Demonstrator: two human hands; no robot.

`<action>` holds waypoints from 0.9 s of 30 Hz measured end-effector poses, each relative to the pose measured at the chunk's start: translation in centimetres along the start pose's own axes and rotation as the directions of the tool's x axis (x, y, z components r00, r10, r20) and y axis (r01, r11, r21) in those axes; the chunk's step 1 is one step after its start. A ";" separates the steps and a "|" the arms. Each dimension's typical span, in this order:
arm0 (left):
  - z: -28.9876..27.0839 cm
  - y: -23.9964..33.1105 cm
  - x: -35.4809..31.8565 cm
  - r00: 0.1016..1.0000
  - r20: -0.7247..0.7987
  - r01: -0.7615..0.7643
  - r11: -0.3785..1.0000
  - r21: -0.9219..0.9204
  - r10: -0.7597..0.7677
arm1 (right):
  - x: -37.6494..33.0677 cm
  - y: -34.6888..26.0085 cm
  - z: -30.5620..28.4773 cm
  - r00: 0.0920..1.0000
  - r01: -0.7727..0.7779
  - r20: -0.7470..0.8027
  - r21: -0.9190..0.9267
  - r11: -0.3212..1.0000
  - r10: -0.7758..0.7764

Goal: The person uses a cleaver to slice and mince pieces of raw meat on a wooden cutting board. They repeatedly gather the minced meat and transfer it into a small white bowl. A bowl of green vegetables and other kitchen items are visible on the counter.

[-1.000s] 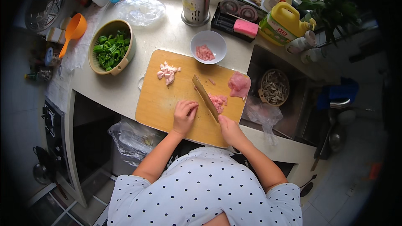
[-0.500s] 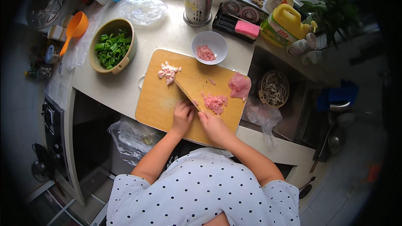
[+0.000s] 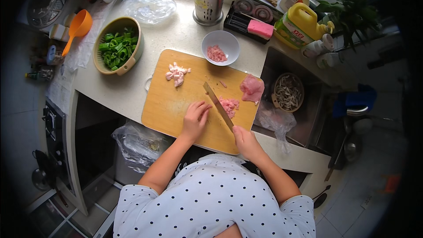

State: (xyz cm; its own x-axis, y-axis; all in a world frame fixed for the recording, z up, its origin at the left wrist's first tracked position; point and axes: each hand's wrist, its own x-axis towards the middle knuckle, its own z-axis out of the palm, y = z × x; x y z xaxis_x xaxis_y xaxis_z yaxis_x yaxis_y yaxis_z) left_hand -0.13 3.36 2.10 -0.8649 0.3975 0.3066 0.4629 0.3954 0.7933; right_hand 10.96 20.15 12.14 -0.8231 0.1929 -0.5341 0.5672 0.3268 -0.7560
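- One view only, from the head camera, so we go through it from the hands outward.
- Our right hand (image 3: 246,141) is closed round the handle of the knife (image 3: 218,105), whose blade slants up and to the left across the wooden cutting board (image 3: 167,105).
- Our left hand (image 3: 195,117) lies flat on the board just left of the blade, fingers loosely curled and holding nothing; whether the fingertips touch the steel we cannot tell from here.
- Half a second ago both hands were bunched together over the chopped pink meat (image 3: 229,105) with the blade hard to make out; a second ago it stood clear of them, as it does now, just left of that pile. We judge that the work is between cuts and the pile is being gathered.
- On the board's right edge lies a whole slab of raw meat (image 3: 252,89), uncut, just beside the chopped pile; a smaller heap of diced pieces (image 3: 177,73) sits apart near the far left corner.
- Past the board on the worktop (image 3: 176,35) stands a white bowl (image 3: 229,44) holding some pink meat.
- To the left, a basket of cut green peppers (image 3: 116,48) with an orange scoop (image 3: 77,26) beyond it.
- To the right, the sink (image 3: 304,119) holds a small strainer (image 3: 288,91) of pale bits.
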 end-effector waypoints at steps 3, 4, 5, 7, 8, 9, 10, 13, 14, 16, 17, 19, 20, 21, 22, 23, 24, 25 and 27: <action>-0.7 -0.4 -0.6 1.000 -0.015 0.024 1.000 -0.019 -0.024 | -0.7 0.5 0.3 0.997 0.075 -0.033 0.000 0.997 -0.075; -0.7 -0.5 -0.7 0.999 -0.017 0.034 0.999 -0.018 -0.034 | -0.8 0.9 0.5 0.996 0.079 -0.026 -0.016 0.997 -0.080; -0.7 -0.6 -0.6 1.000 0.008 0.023 1.000 -0.008 -0.023 | -0.8 1.2 0.6 0.996 0.084 -0.019 -0.031 0.996 -0.085; -0.6 -0.5 -0.2 0.998 0.059 0.000 1.000 0.005 -0.001 | -0.8 1.1 0.6 0.999 0.036 0.036 -0.057 0.998 -0.034; -0.3 -0.9 -0.3 0.998 0.063 -0.017 1.000 0.017 0.016 | -0.7 1.1 0.6 0.998 0.013 0.065 -0.072 0.997 -0.008; 0.0 -1.3 -0.5 0.997 0.070 -0.035 0.999 0.030 0.033 | -0.6 1.3 0.9 0.998 0.029 0.050 -0.106 0.994 -0.024; 0.3 -1.7 -0.7 0.996 0.077 -0.052 0.998 0.044 0.048 | -0.2 1.7 1.4 0.999 0.045 0.036 -0.140 0.989 -0.040; 0.7 -2.1 -0.7 0.994 0.073 -0.089 0.993 0.082 0.083 | 2.3 0.0 3.2 0.997 0.081 0.016 -0.209 0.975 -0.079; 1.0 -2.1 -0.5 0.994 0.071 -0.090 0.993 0.076 0.085 | 3.2 -0.7 3.4 0.996 0.091 0.008 -0.228 0.969 -0.092; 0.7 -2.1 -0.9 0.994 0.076 -0.086 0.993 0.079 0.080 | 3.9 -0.3 3.9 0.995 0.098 -0.011 -0.216 0.972 -0.103; 0.4 -2.2 -1.0 0.990 0.128 -0.063 0.995 0.080 0.053 | 4.2 0.0 4.2 0.994 0.100 -0.022 -0.208 0.973 -0.107; -0.5 -1.9 -1.0 0.992 0.125 -0.026 0.999 -0.041 0.031 | 3.4 2.4 3.1 0.997 0.060 -0.038 -0.105 0.993 -0.064; -0.8 -1.8 -1.0 0.992 0.126 -0.007 0.995 -0.104 0.020 | 2.8 3.5 2.3 0.998 0.038 -0.047 -0.054 0.998 -0.041; -1.0 -1.9 -1.3 0.994 0.104 0.034 0.985 -0.172 -0.017 | 2.1 3.4 1.4 1.000 0.000 -0.025 -0.048 0.999 -0.001; -1.4 -1.5 -1.2 0.997 0.068 0.031 0.994 -0.109 -0.023 | 1.1 2.6 0.3 0.999 -0.041 -0.005 -0.043 0.998 0.040; -2.0 -1.0 -0.9 0.999 0.033 0.029 0.999 -0.046 -0.027 | 0.4 2.1 -0.4 0.997 -0.081 0.015 -0.040 0.996 0.082; -2.3 -0.7 -0.5 1.000 0.001 0.025 1.000 0.016 -0.025 | -0.1 1.9 -0.7 0.996 -0.092 0.016 -0.039 0.995 0.093; -2.0 -1.2 -0.2 1.000 -0.017 0.020 0.996 0.089 -0.019 | -0.6 1.8 -0.9 0.994 -0.104 0.017 -0.038 0.994 0.104; -1.6 -0.5 0.3 0.994 0.104 0.018 0.999 0.027 -0.021 | -1.0 1.9 -0.8 0.993 -0.117 0.026 -0.031 0.993 0.118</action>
State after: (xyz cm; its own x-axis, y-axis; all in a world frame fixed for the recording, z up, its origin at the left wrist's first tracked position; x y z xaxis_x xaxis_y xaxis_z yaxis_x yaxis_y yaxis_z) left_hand -0.93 1.94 2.68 -0.8494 0.4729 0.2341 0.4525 0.4246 0.7842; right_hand 12.84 21.31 11.59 -0.7496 0.2061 -0.6290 0.6583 0.3306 -0.6762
